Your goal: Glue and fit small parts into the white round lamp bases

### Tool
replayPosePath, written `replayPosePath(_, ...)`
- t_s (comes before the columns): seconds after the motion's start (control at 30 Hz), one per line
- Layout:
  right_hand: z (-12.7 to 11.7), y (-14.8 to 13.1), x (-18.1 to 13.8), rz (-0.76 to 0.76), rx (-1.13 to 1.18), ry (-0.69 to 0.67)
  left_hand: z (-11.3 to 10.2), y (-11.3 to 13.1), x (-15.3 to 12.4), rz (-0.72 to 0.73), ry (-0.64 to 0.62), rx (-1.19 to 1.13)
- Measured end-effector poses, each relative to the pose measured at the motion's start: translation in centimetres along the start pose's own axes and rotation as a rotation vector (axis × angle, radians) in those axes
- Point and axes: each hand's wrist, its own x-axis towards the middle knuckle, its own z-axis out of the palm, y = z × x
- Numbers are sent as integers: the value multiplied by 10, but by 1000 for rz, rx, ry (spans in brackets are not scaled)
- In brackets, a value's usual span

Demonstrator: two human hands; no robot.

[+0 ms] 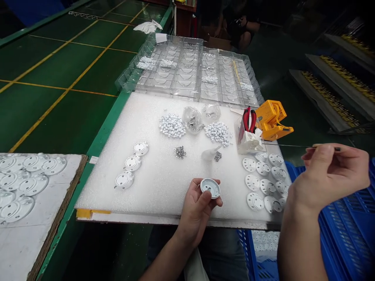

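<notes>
My left hand [195, 207] holds a round white plastic cap [210, 188] above the front edge of a white foam sheet [117, 195]. My right hand [328, 175] is raised at the right, pinching a long thin wire-like tool [287, 146] with a tan grip. The nearest things to it are several round white plastic discs [252, 182] in rows. Three similar discs [133, 163] lie at the sheet's left. Mid-sheet are two heaps of small white parts [172, 125], small metal bits [180, 152] and clear bags [192, 119].
Clear compartment trays [175, 66] stand behind the foam. Red-handled pliers [249, 120] sit in a clear box beside a yellow tool [271, 119]. A blue crate [345, 230] lies at right, a board of white discs [35, 183] at left, and a seated person [240, 27] beyond.
</notes>
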Motion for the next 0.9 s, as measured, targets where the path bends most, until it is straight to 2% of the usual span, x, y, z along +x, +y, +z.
replayPosePath(0.17,8,5,-3,-20,-129,-128,2,1,-2,-9,20,-23)
replayPosePath(0.33,18,-18,-19,-39,-29,-91,3,4,-2,-33,26,-69)
replayPosePath(0.4,23,-28,-31,-17,-27,-250,2,4,-2,-32,20,-79)
replayPosePath(0.53,42,-37,-58,-6,-115,-792,1,4,-3,-32,-1,-110)
replayPosePath(0.6,53,-35,-68,-34,-156,-905,1,5,-3,-50,-7,-127)
replayPosePath(0.67,60,-32,-75,-25,-140,-901,0,8,-4,-70,-10,-111)
replayPosePath(0.73,62,-30,-77,44,-63,-839,0,13,-3,-71,-19,-44)
replayPosePath(0.9,51,-31,-75,417,415,-748,-1,28,7,59,-61,281)
